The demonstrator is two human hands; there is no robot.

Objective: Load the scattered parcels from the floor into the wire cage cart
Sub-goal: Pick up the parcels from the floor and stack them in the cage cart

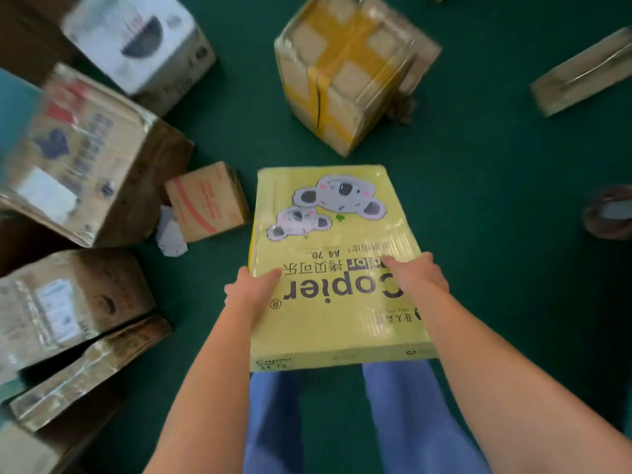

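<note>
A flat yellow-green copier-paper parcel (337, 265) with koala pictures is held in front of me above the green floor. My left hand (251, 290) grips its left edge, thumb lying on the top face. My right hand (419, 277) grips the right edge the same way. The fingers under the parcel are hidden. No wire cage cart appears in this view.
Parcels lie on the green floor (496, 200): a yellow-taped carton (349, 70) ahead, a small red-printed box (208, 201), a white box (136, 42), several big taped cartons (78, 152) at left, a flat parcel (584, 73) at right. A shoe (608, 213) shows at the right edge.
</note>
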